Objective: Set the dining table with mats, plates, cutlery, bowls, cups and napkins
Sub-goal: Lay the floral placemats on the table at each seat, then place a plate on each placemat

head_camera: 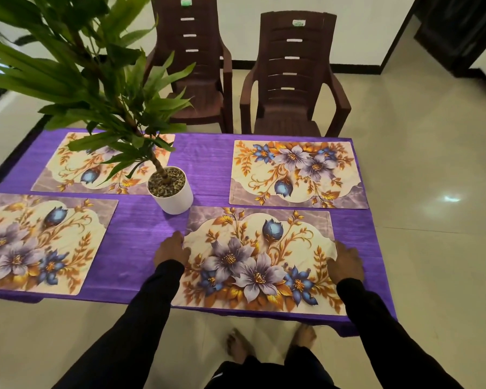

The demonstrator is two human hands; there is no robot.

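Observation:
Several floral mats lie on the purple-covered table (208, 155). The near right mat (258, 262) lies flat in front of me. My left hand (172, 249) grips its left edge, and my right hand (345, 262) rests on its right edge with fingers laid flat. Another mat (298, 172) lies at the far right, one (40, 242) at the near left, and one (76, 167) at the far left, partly hidden by leaves.
A potted plant in a white pot (173, 196) stands mid-table, its leaves spreading over the far left. Two brown plastic chairs (292, 88) stand beyond the table. My bare feet (264, 343) are at the near table edge. Tiled floor lies to the right.

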